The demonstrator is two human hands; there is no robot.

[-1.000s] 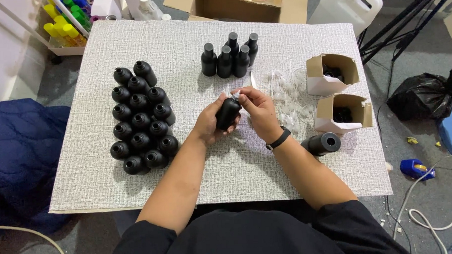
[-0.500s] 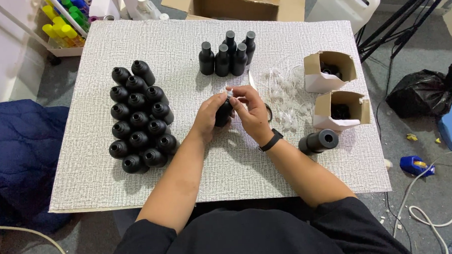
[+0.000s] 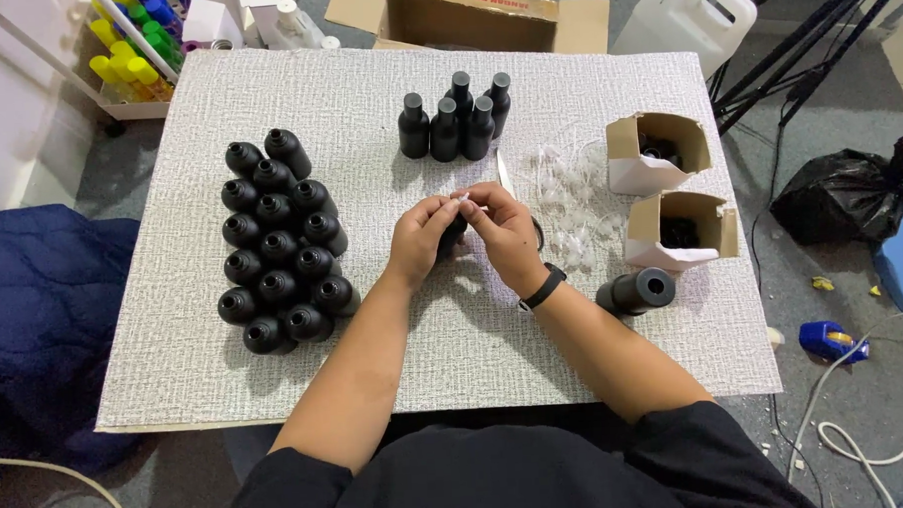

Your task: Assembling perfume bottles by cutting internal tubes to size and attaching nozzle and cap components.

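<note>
matt black plastic bottle (image 3: 451,234) between both hands; rough woven white mat (image 3: 367,117) beneath them; plain brown cardboard boxes (image 3: 658,152) right of the hands.

Both hands meet mid-table around a bottle (image 3: 452,234). Left of them lies a cluster of bottles (image 3: 277,240); behind stand five capped bottles (image 3: 456,119); right sit two open boxes (image 3: 669,191).

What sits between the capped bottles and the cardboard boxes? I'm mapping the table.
In the head view, a loose pile of small clear plastic pieces lies between the capped bottles and the cardboard boxes.
</note>
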